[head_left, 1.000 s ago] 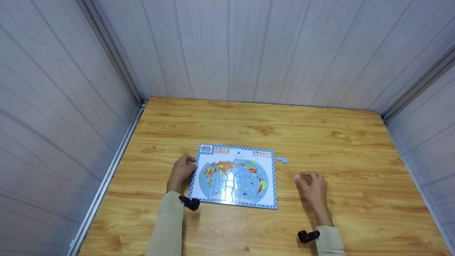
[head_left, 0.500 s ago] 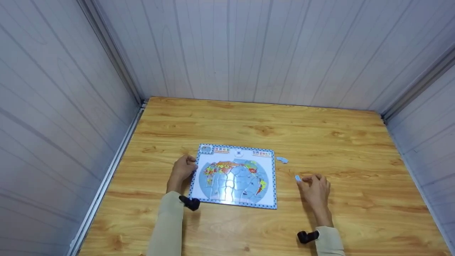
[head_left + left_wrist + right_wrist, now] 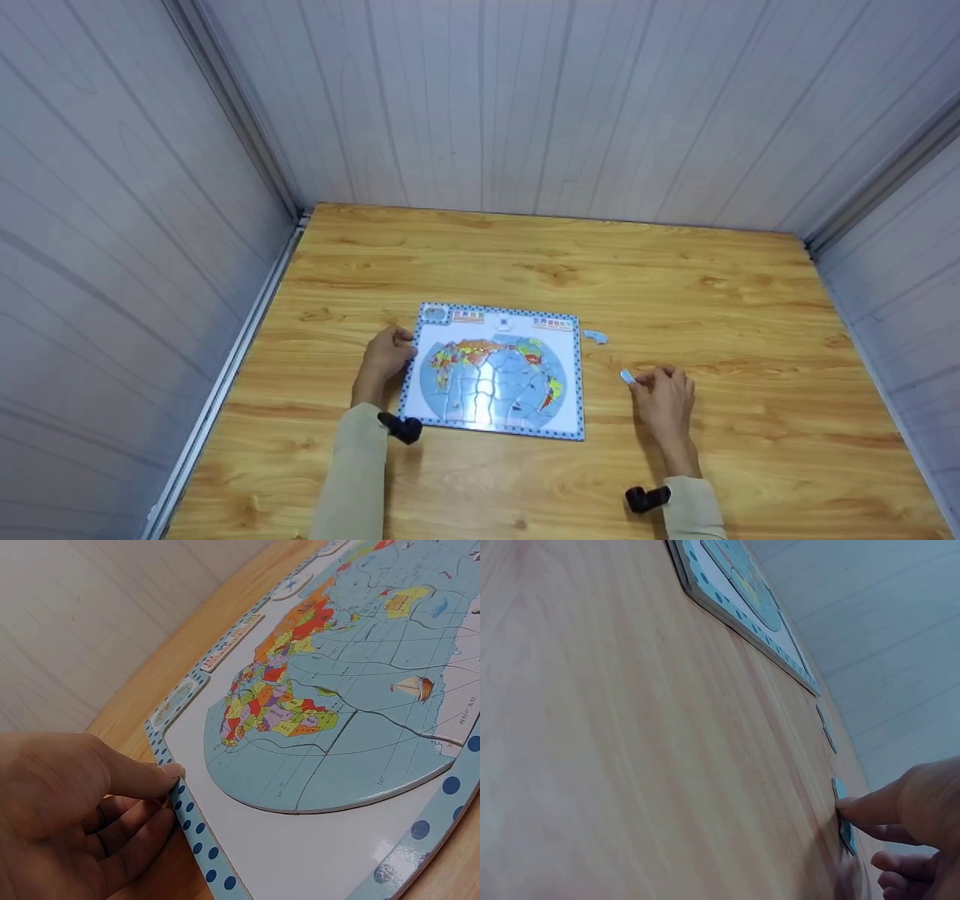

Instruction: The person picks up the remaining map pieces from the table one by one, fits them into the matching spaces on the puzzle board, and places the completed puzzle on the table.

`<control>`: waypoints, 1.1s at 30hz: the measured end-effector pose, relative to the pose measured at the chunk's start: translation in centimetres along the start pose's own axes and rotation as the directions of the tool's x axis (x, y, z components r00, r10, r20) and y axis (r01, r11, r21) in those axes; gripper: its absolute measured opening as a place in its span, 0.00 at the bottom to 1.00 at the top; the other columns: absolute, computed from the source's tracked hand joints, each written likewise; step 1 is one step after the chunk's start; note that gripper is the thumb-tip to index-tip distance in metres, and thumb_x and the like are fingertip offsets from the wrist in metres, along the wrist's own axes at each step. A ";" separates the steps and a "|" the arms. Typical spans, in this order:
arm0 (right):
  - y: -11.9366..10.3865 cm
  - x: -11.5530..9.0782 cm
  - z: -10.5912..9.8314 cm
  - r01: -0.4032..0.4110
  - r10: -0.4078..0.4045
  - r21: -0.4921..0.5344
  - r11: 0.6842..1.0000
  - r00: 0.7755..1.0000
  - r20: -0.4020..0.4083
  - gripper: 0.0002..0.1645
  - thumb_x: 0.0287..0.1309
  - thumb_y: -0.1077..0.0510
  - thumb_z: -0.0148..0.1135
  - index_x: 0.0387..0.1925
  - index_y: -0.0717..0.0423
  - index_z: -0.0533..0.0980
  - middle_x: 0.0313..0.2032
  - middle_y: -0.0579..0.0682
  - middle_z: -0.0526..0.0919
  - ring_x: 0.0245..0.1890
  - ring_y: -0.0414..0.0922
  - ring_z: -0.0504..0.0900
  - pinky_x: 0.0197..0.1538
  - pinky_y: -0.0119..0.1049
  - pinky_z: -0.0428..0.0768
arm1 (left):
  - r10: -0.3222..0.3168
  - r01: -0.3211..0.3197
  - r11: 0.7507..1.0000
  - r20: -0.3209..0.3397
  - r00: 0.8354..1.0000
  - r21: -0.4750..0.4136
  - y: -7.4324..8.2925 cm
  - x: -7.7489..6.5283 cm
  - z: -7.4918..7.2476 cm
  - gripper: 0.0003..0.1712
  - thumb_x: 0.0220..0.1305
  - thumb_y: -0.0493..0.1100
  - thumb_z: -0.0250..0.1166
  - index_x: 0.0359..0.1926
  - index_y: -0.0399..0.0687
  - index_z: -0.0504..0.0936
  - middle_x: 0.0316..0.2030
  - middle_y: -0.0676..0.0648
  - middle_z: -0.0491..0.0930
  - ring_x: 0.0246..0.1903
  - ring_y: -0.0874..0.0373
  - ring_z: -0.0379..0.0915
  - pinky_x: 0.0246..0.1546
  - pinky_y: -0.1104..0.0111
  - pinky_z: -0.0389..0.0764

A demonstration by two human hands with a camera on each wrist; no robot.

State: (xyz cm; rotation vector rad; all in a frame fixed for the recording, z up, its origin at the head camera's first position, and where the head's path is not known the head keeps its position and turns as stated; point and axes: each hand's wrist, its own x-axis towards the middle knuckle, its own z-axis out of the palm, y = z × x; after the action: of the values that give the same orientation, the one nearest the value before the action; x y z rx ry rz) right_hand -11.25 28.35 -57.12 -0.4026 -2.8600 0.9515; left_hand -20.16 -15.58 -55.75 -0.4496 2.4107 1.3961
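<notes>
A world map jigsaw puzzle board [image 3: 495, 319] with a blue dotted border lies flat on the wooden table. At its left edge is my left hand [image 3: 388, 354]. In the left wrist view the thumb [image 3: 169, 771] lies on the dotted rim, with the other fingers bent against the side below it. Right of the board, my right hand [image 3: 664, 401] pinches a small light-blue puzzle piece [image 3: 628, 376] between thumb and finger, low over the table. In the right wrist view that piece [image 3: 840, 789] stands tilted, partly covered by the thumb.
Another blue puzzle piece [image 3: 596, 337] lies on the table just off the board's upper right edge. The map's middle carries a bright glare [image 3: 482, 390]. Pale panel walls [image 3: 480, 105] bound the table [image 3: 562, 262] at the back and both sides.
The puzzle piece in my right hand has turned between the fingers, showing more of its face. The right hand has shifted only slightly. My left hand and the board have stayed put.
</notes>
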 end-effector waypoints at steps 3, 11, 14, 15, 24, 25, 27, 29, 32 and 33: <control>0.0 -0.1 0.0 0.010 -0.010 0.009 1.000 1.000 -0.008 0.12 0.59 0.58 0.63 0.40 0.64 0.78 0.56 0.65 0.68 0.58 0.62 0.58 0.61 0.57 0.54 | -0.001 0.001 1.000 0.001 1.000 -0.005 0.0 0.0 0.0 0.15 0.63 0.36 0.61 0.51 0.43 0.74 0.43 0.42 0.77 0.43 0.51 0.74 0.44 0.64 0.74; 0.0 -0.3 0.3 0.034 -0.032 0.030 0.999 0.998 -0.046 0.11 0.58 0.57 0.64 0.38 0.62 0.78 0.55 0.64 0.70 0.58 0.61 0.60 0.62 0.57 0.54 | -0.017 0.017 1.000 -0.003 1.000 -0.008 0.1 0.1 0.1 0.15 0.63 0.37 0.61 0.50 0.44 0.74 0.43 0.43 0.77 0.43 0.51 0.74 0.45 0.63 0.74; -0.1 -0.3 0.3 0.046 -0.045 0.017 0.999 0.997 -0.065 0.11 0.57 0.58 0.65 0.37 0.62 0.78 0.55 0.65 0.70 0.57 0.62 0.61 0.62 0.58 0.55 | -0.003 0.003 1.000 -0.007 1.000 -0.004 0.0 0.0 0.1 0.15 0.63 0.36 0.61 0.50 0.43 0.74 0.44 0.42 0.77 0.44 0.50 0.74 0.46 0.62 0.74; -0.1 -0.3 0.3 0.048 -0.047 0.010 0.999 0.996 -0.070 0.11 0.56 0.58 0.66 0.37 0.62 0.78 0.54 0.65 0.71 0.57 0.62 0.61 0.61 0.58 0.55 | 0.005 -0.005 1.000 -0.008 1.000 0.001 0.0 0.0 0.0 0.15 0.63 0.36 0.61 0.51 0.43 0.74 0.44 0.42 0.77 0.44 0.50 0.74 0.46 0.62 0.74; -0.2 -0.4 0.5 0.048 -0.049 -0.013 0.999 0.996 -0.073 0.10 0.57 0.56 0.65 0.37 0.60 0.78 0.42 0.59 0.79 0.46 0.58 0.67 0.53 0.54 0.61 | -0.008 0.008 1.000 0.002 1.000 -0.007 0.0 -0.2 -0.1 0.15 0.64 0.37 0.60 0.52 0.44 0.74 0.44 0.42 0.76 0.44 0.51 0.73 0.45 0.63 0.73; -0.2 -0.3 0.5 0.051 -0.052 -0.010 0.999 0.996 -0.075 0.10 0.57 0.57 0.65 0.37 0.60 0.78 0.40 0.59 0.80 0.46 0.58 0.68 0.53 0.54 0.61 | -0.009 0.009 1.000 0.003 1.000 -0.007 0.0 -0.2 -0.1 0.15 0.64 0.37 0.60 0.51 0.44 0.74 0.44 0.42 0.76 0.44 0.51 0.73 0.45 0.63 0.73; -0.2 -0.3 0.5 0.056 -0.056 0.001 0.998 0.996 -0.076 0.09 0.57 0.57 0.65 0.37 0.59 0.78 0.39 0.58 0.81 0.45 0.57 0.68 0.53 0.53 0.60 | -0.010 0.010 1.000 0.004 1.000 -0.008 0.1 -0.2 -0.1 0.15 0.64 0.37 0.60 0.51 0.44 0.74 0.44 0.42 0.76 0.43 0.51 0.73 0.44 0.63 0.73; -0.1 -0.3 0.5 0.056 -0.055 0.012 0.998 0.995 -0.079 0.09 0.57 0.58 0.65 0.36 0.59 0.78 0.37 0.57 0.82 0.47 0.57 0.68 0.54 0.53 0.59 | -0.012 0.012 1.000 0.007 1.000 -0.008 0.1 -0.2 -0.1 0.15 0.64 0.37 0.60 0.51 0.44 0.74 0.43 0.43 0.76 0.43 0.51 0.73 0.44 0.63 0.73; 0.0 -0.3 0.5 0.048 -0.046 0.025 0.999 0.996 -0.078 0.09 0.57 0.57 0.66 0.36 0.59 0.79 0.35 0.57 0.83 0.48 0.57 0.68 0.56 0.54 0.58 | -0.009 0.009 1.000 0.005 1.000 -0.007 0.2 -0.2 0.0 0.15 0.64 0.37 0.60 0.51 0.45 0.74 0.43 0.43 0.76 0.43 0.51 0.73 0.44 0.64 0.73; 0.0 -0.3 0.5 0.044 -0.042 0.031 0.999 0.996 -0.076 0.09 0.57 0.57 0.66 0.36 0.59 0.79 0.35 0.56 0.83 0.48 0.57 0.68 0.56 0.54 0.58 | -0.009 0.009 1.000 0.005 1.000 -0.006 0.2 -0.2 0.0 0.15 0.64 0.37 0.60 0.51 0.45 0.74 0.43 0.43 0.76 0.43 0.51 0.73 0.44 0.64 0.73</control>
State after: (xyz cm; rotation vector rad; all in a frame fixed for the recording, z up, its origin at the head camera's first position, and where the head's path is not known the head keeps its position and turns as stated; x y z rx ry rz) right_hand -11.07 28.00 -57.50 -0.3641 -2.7697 0.9537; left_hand -20.04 -15.50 -55.51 -0.4567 2.3978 1.4000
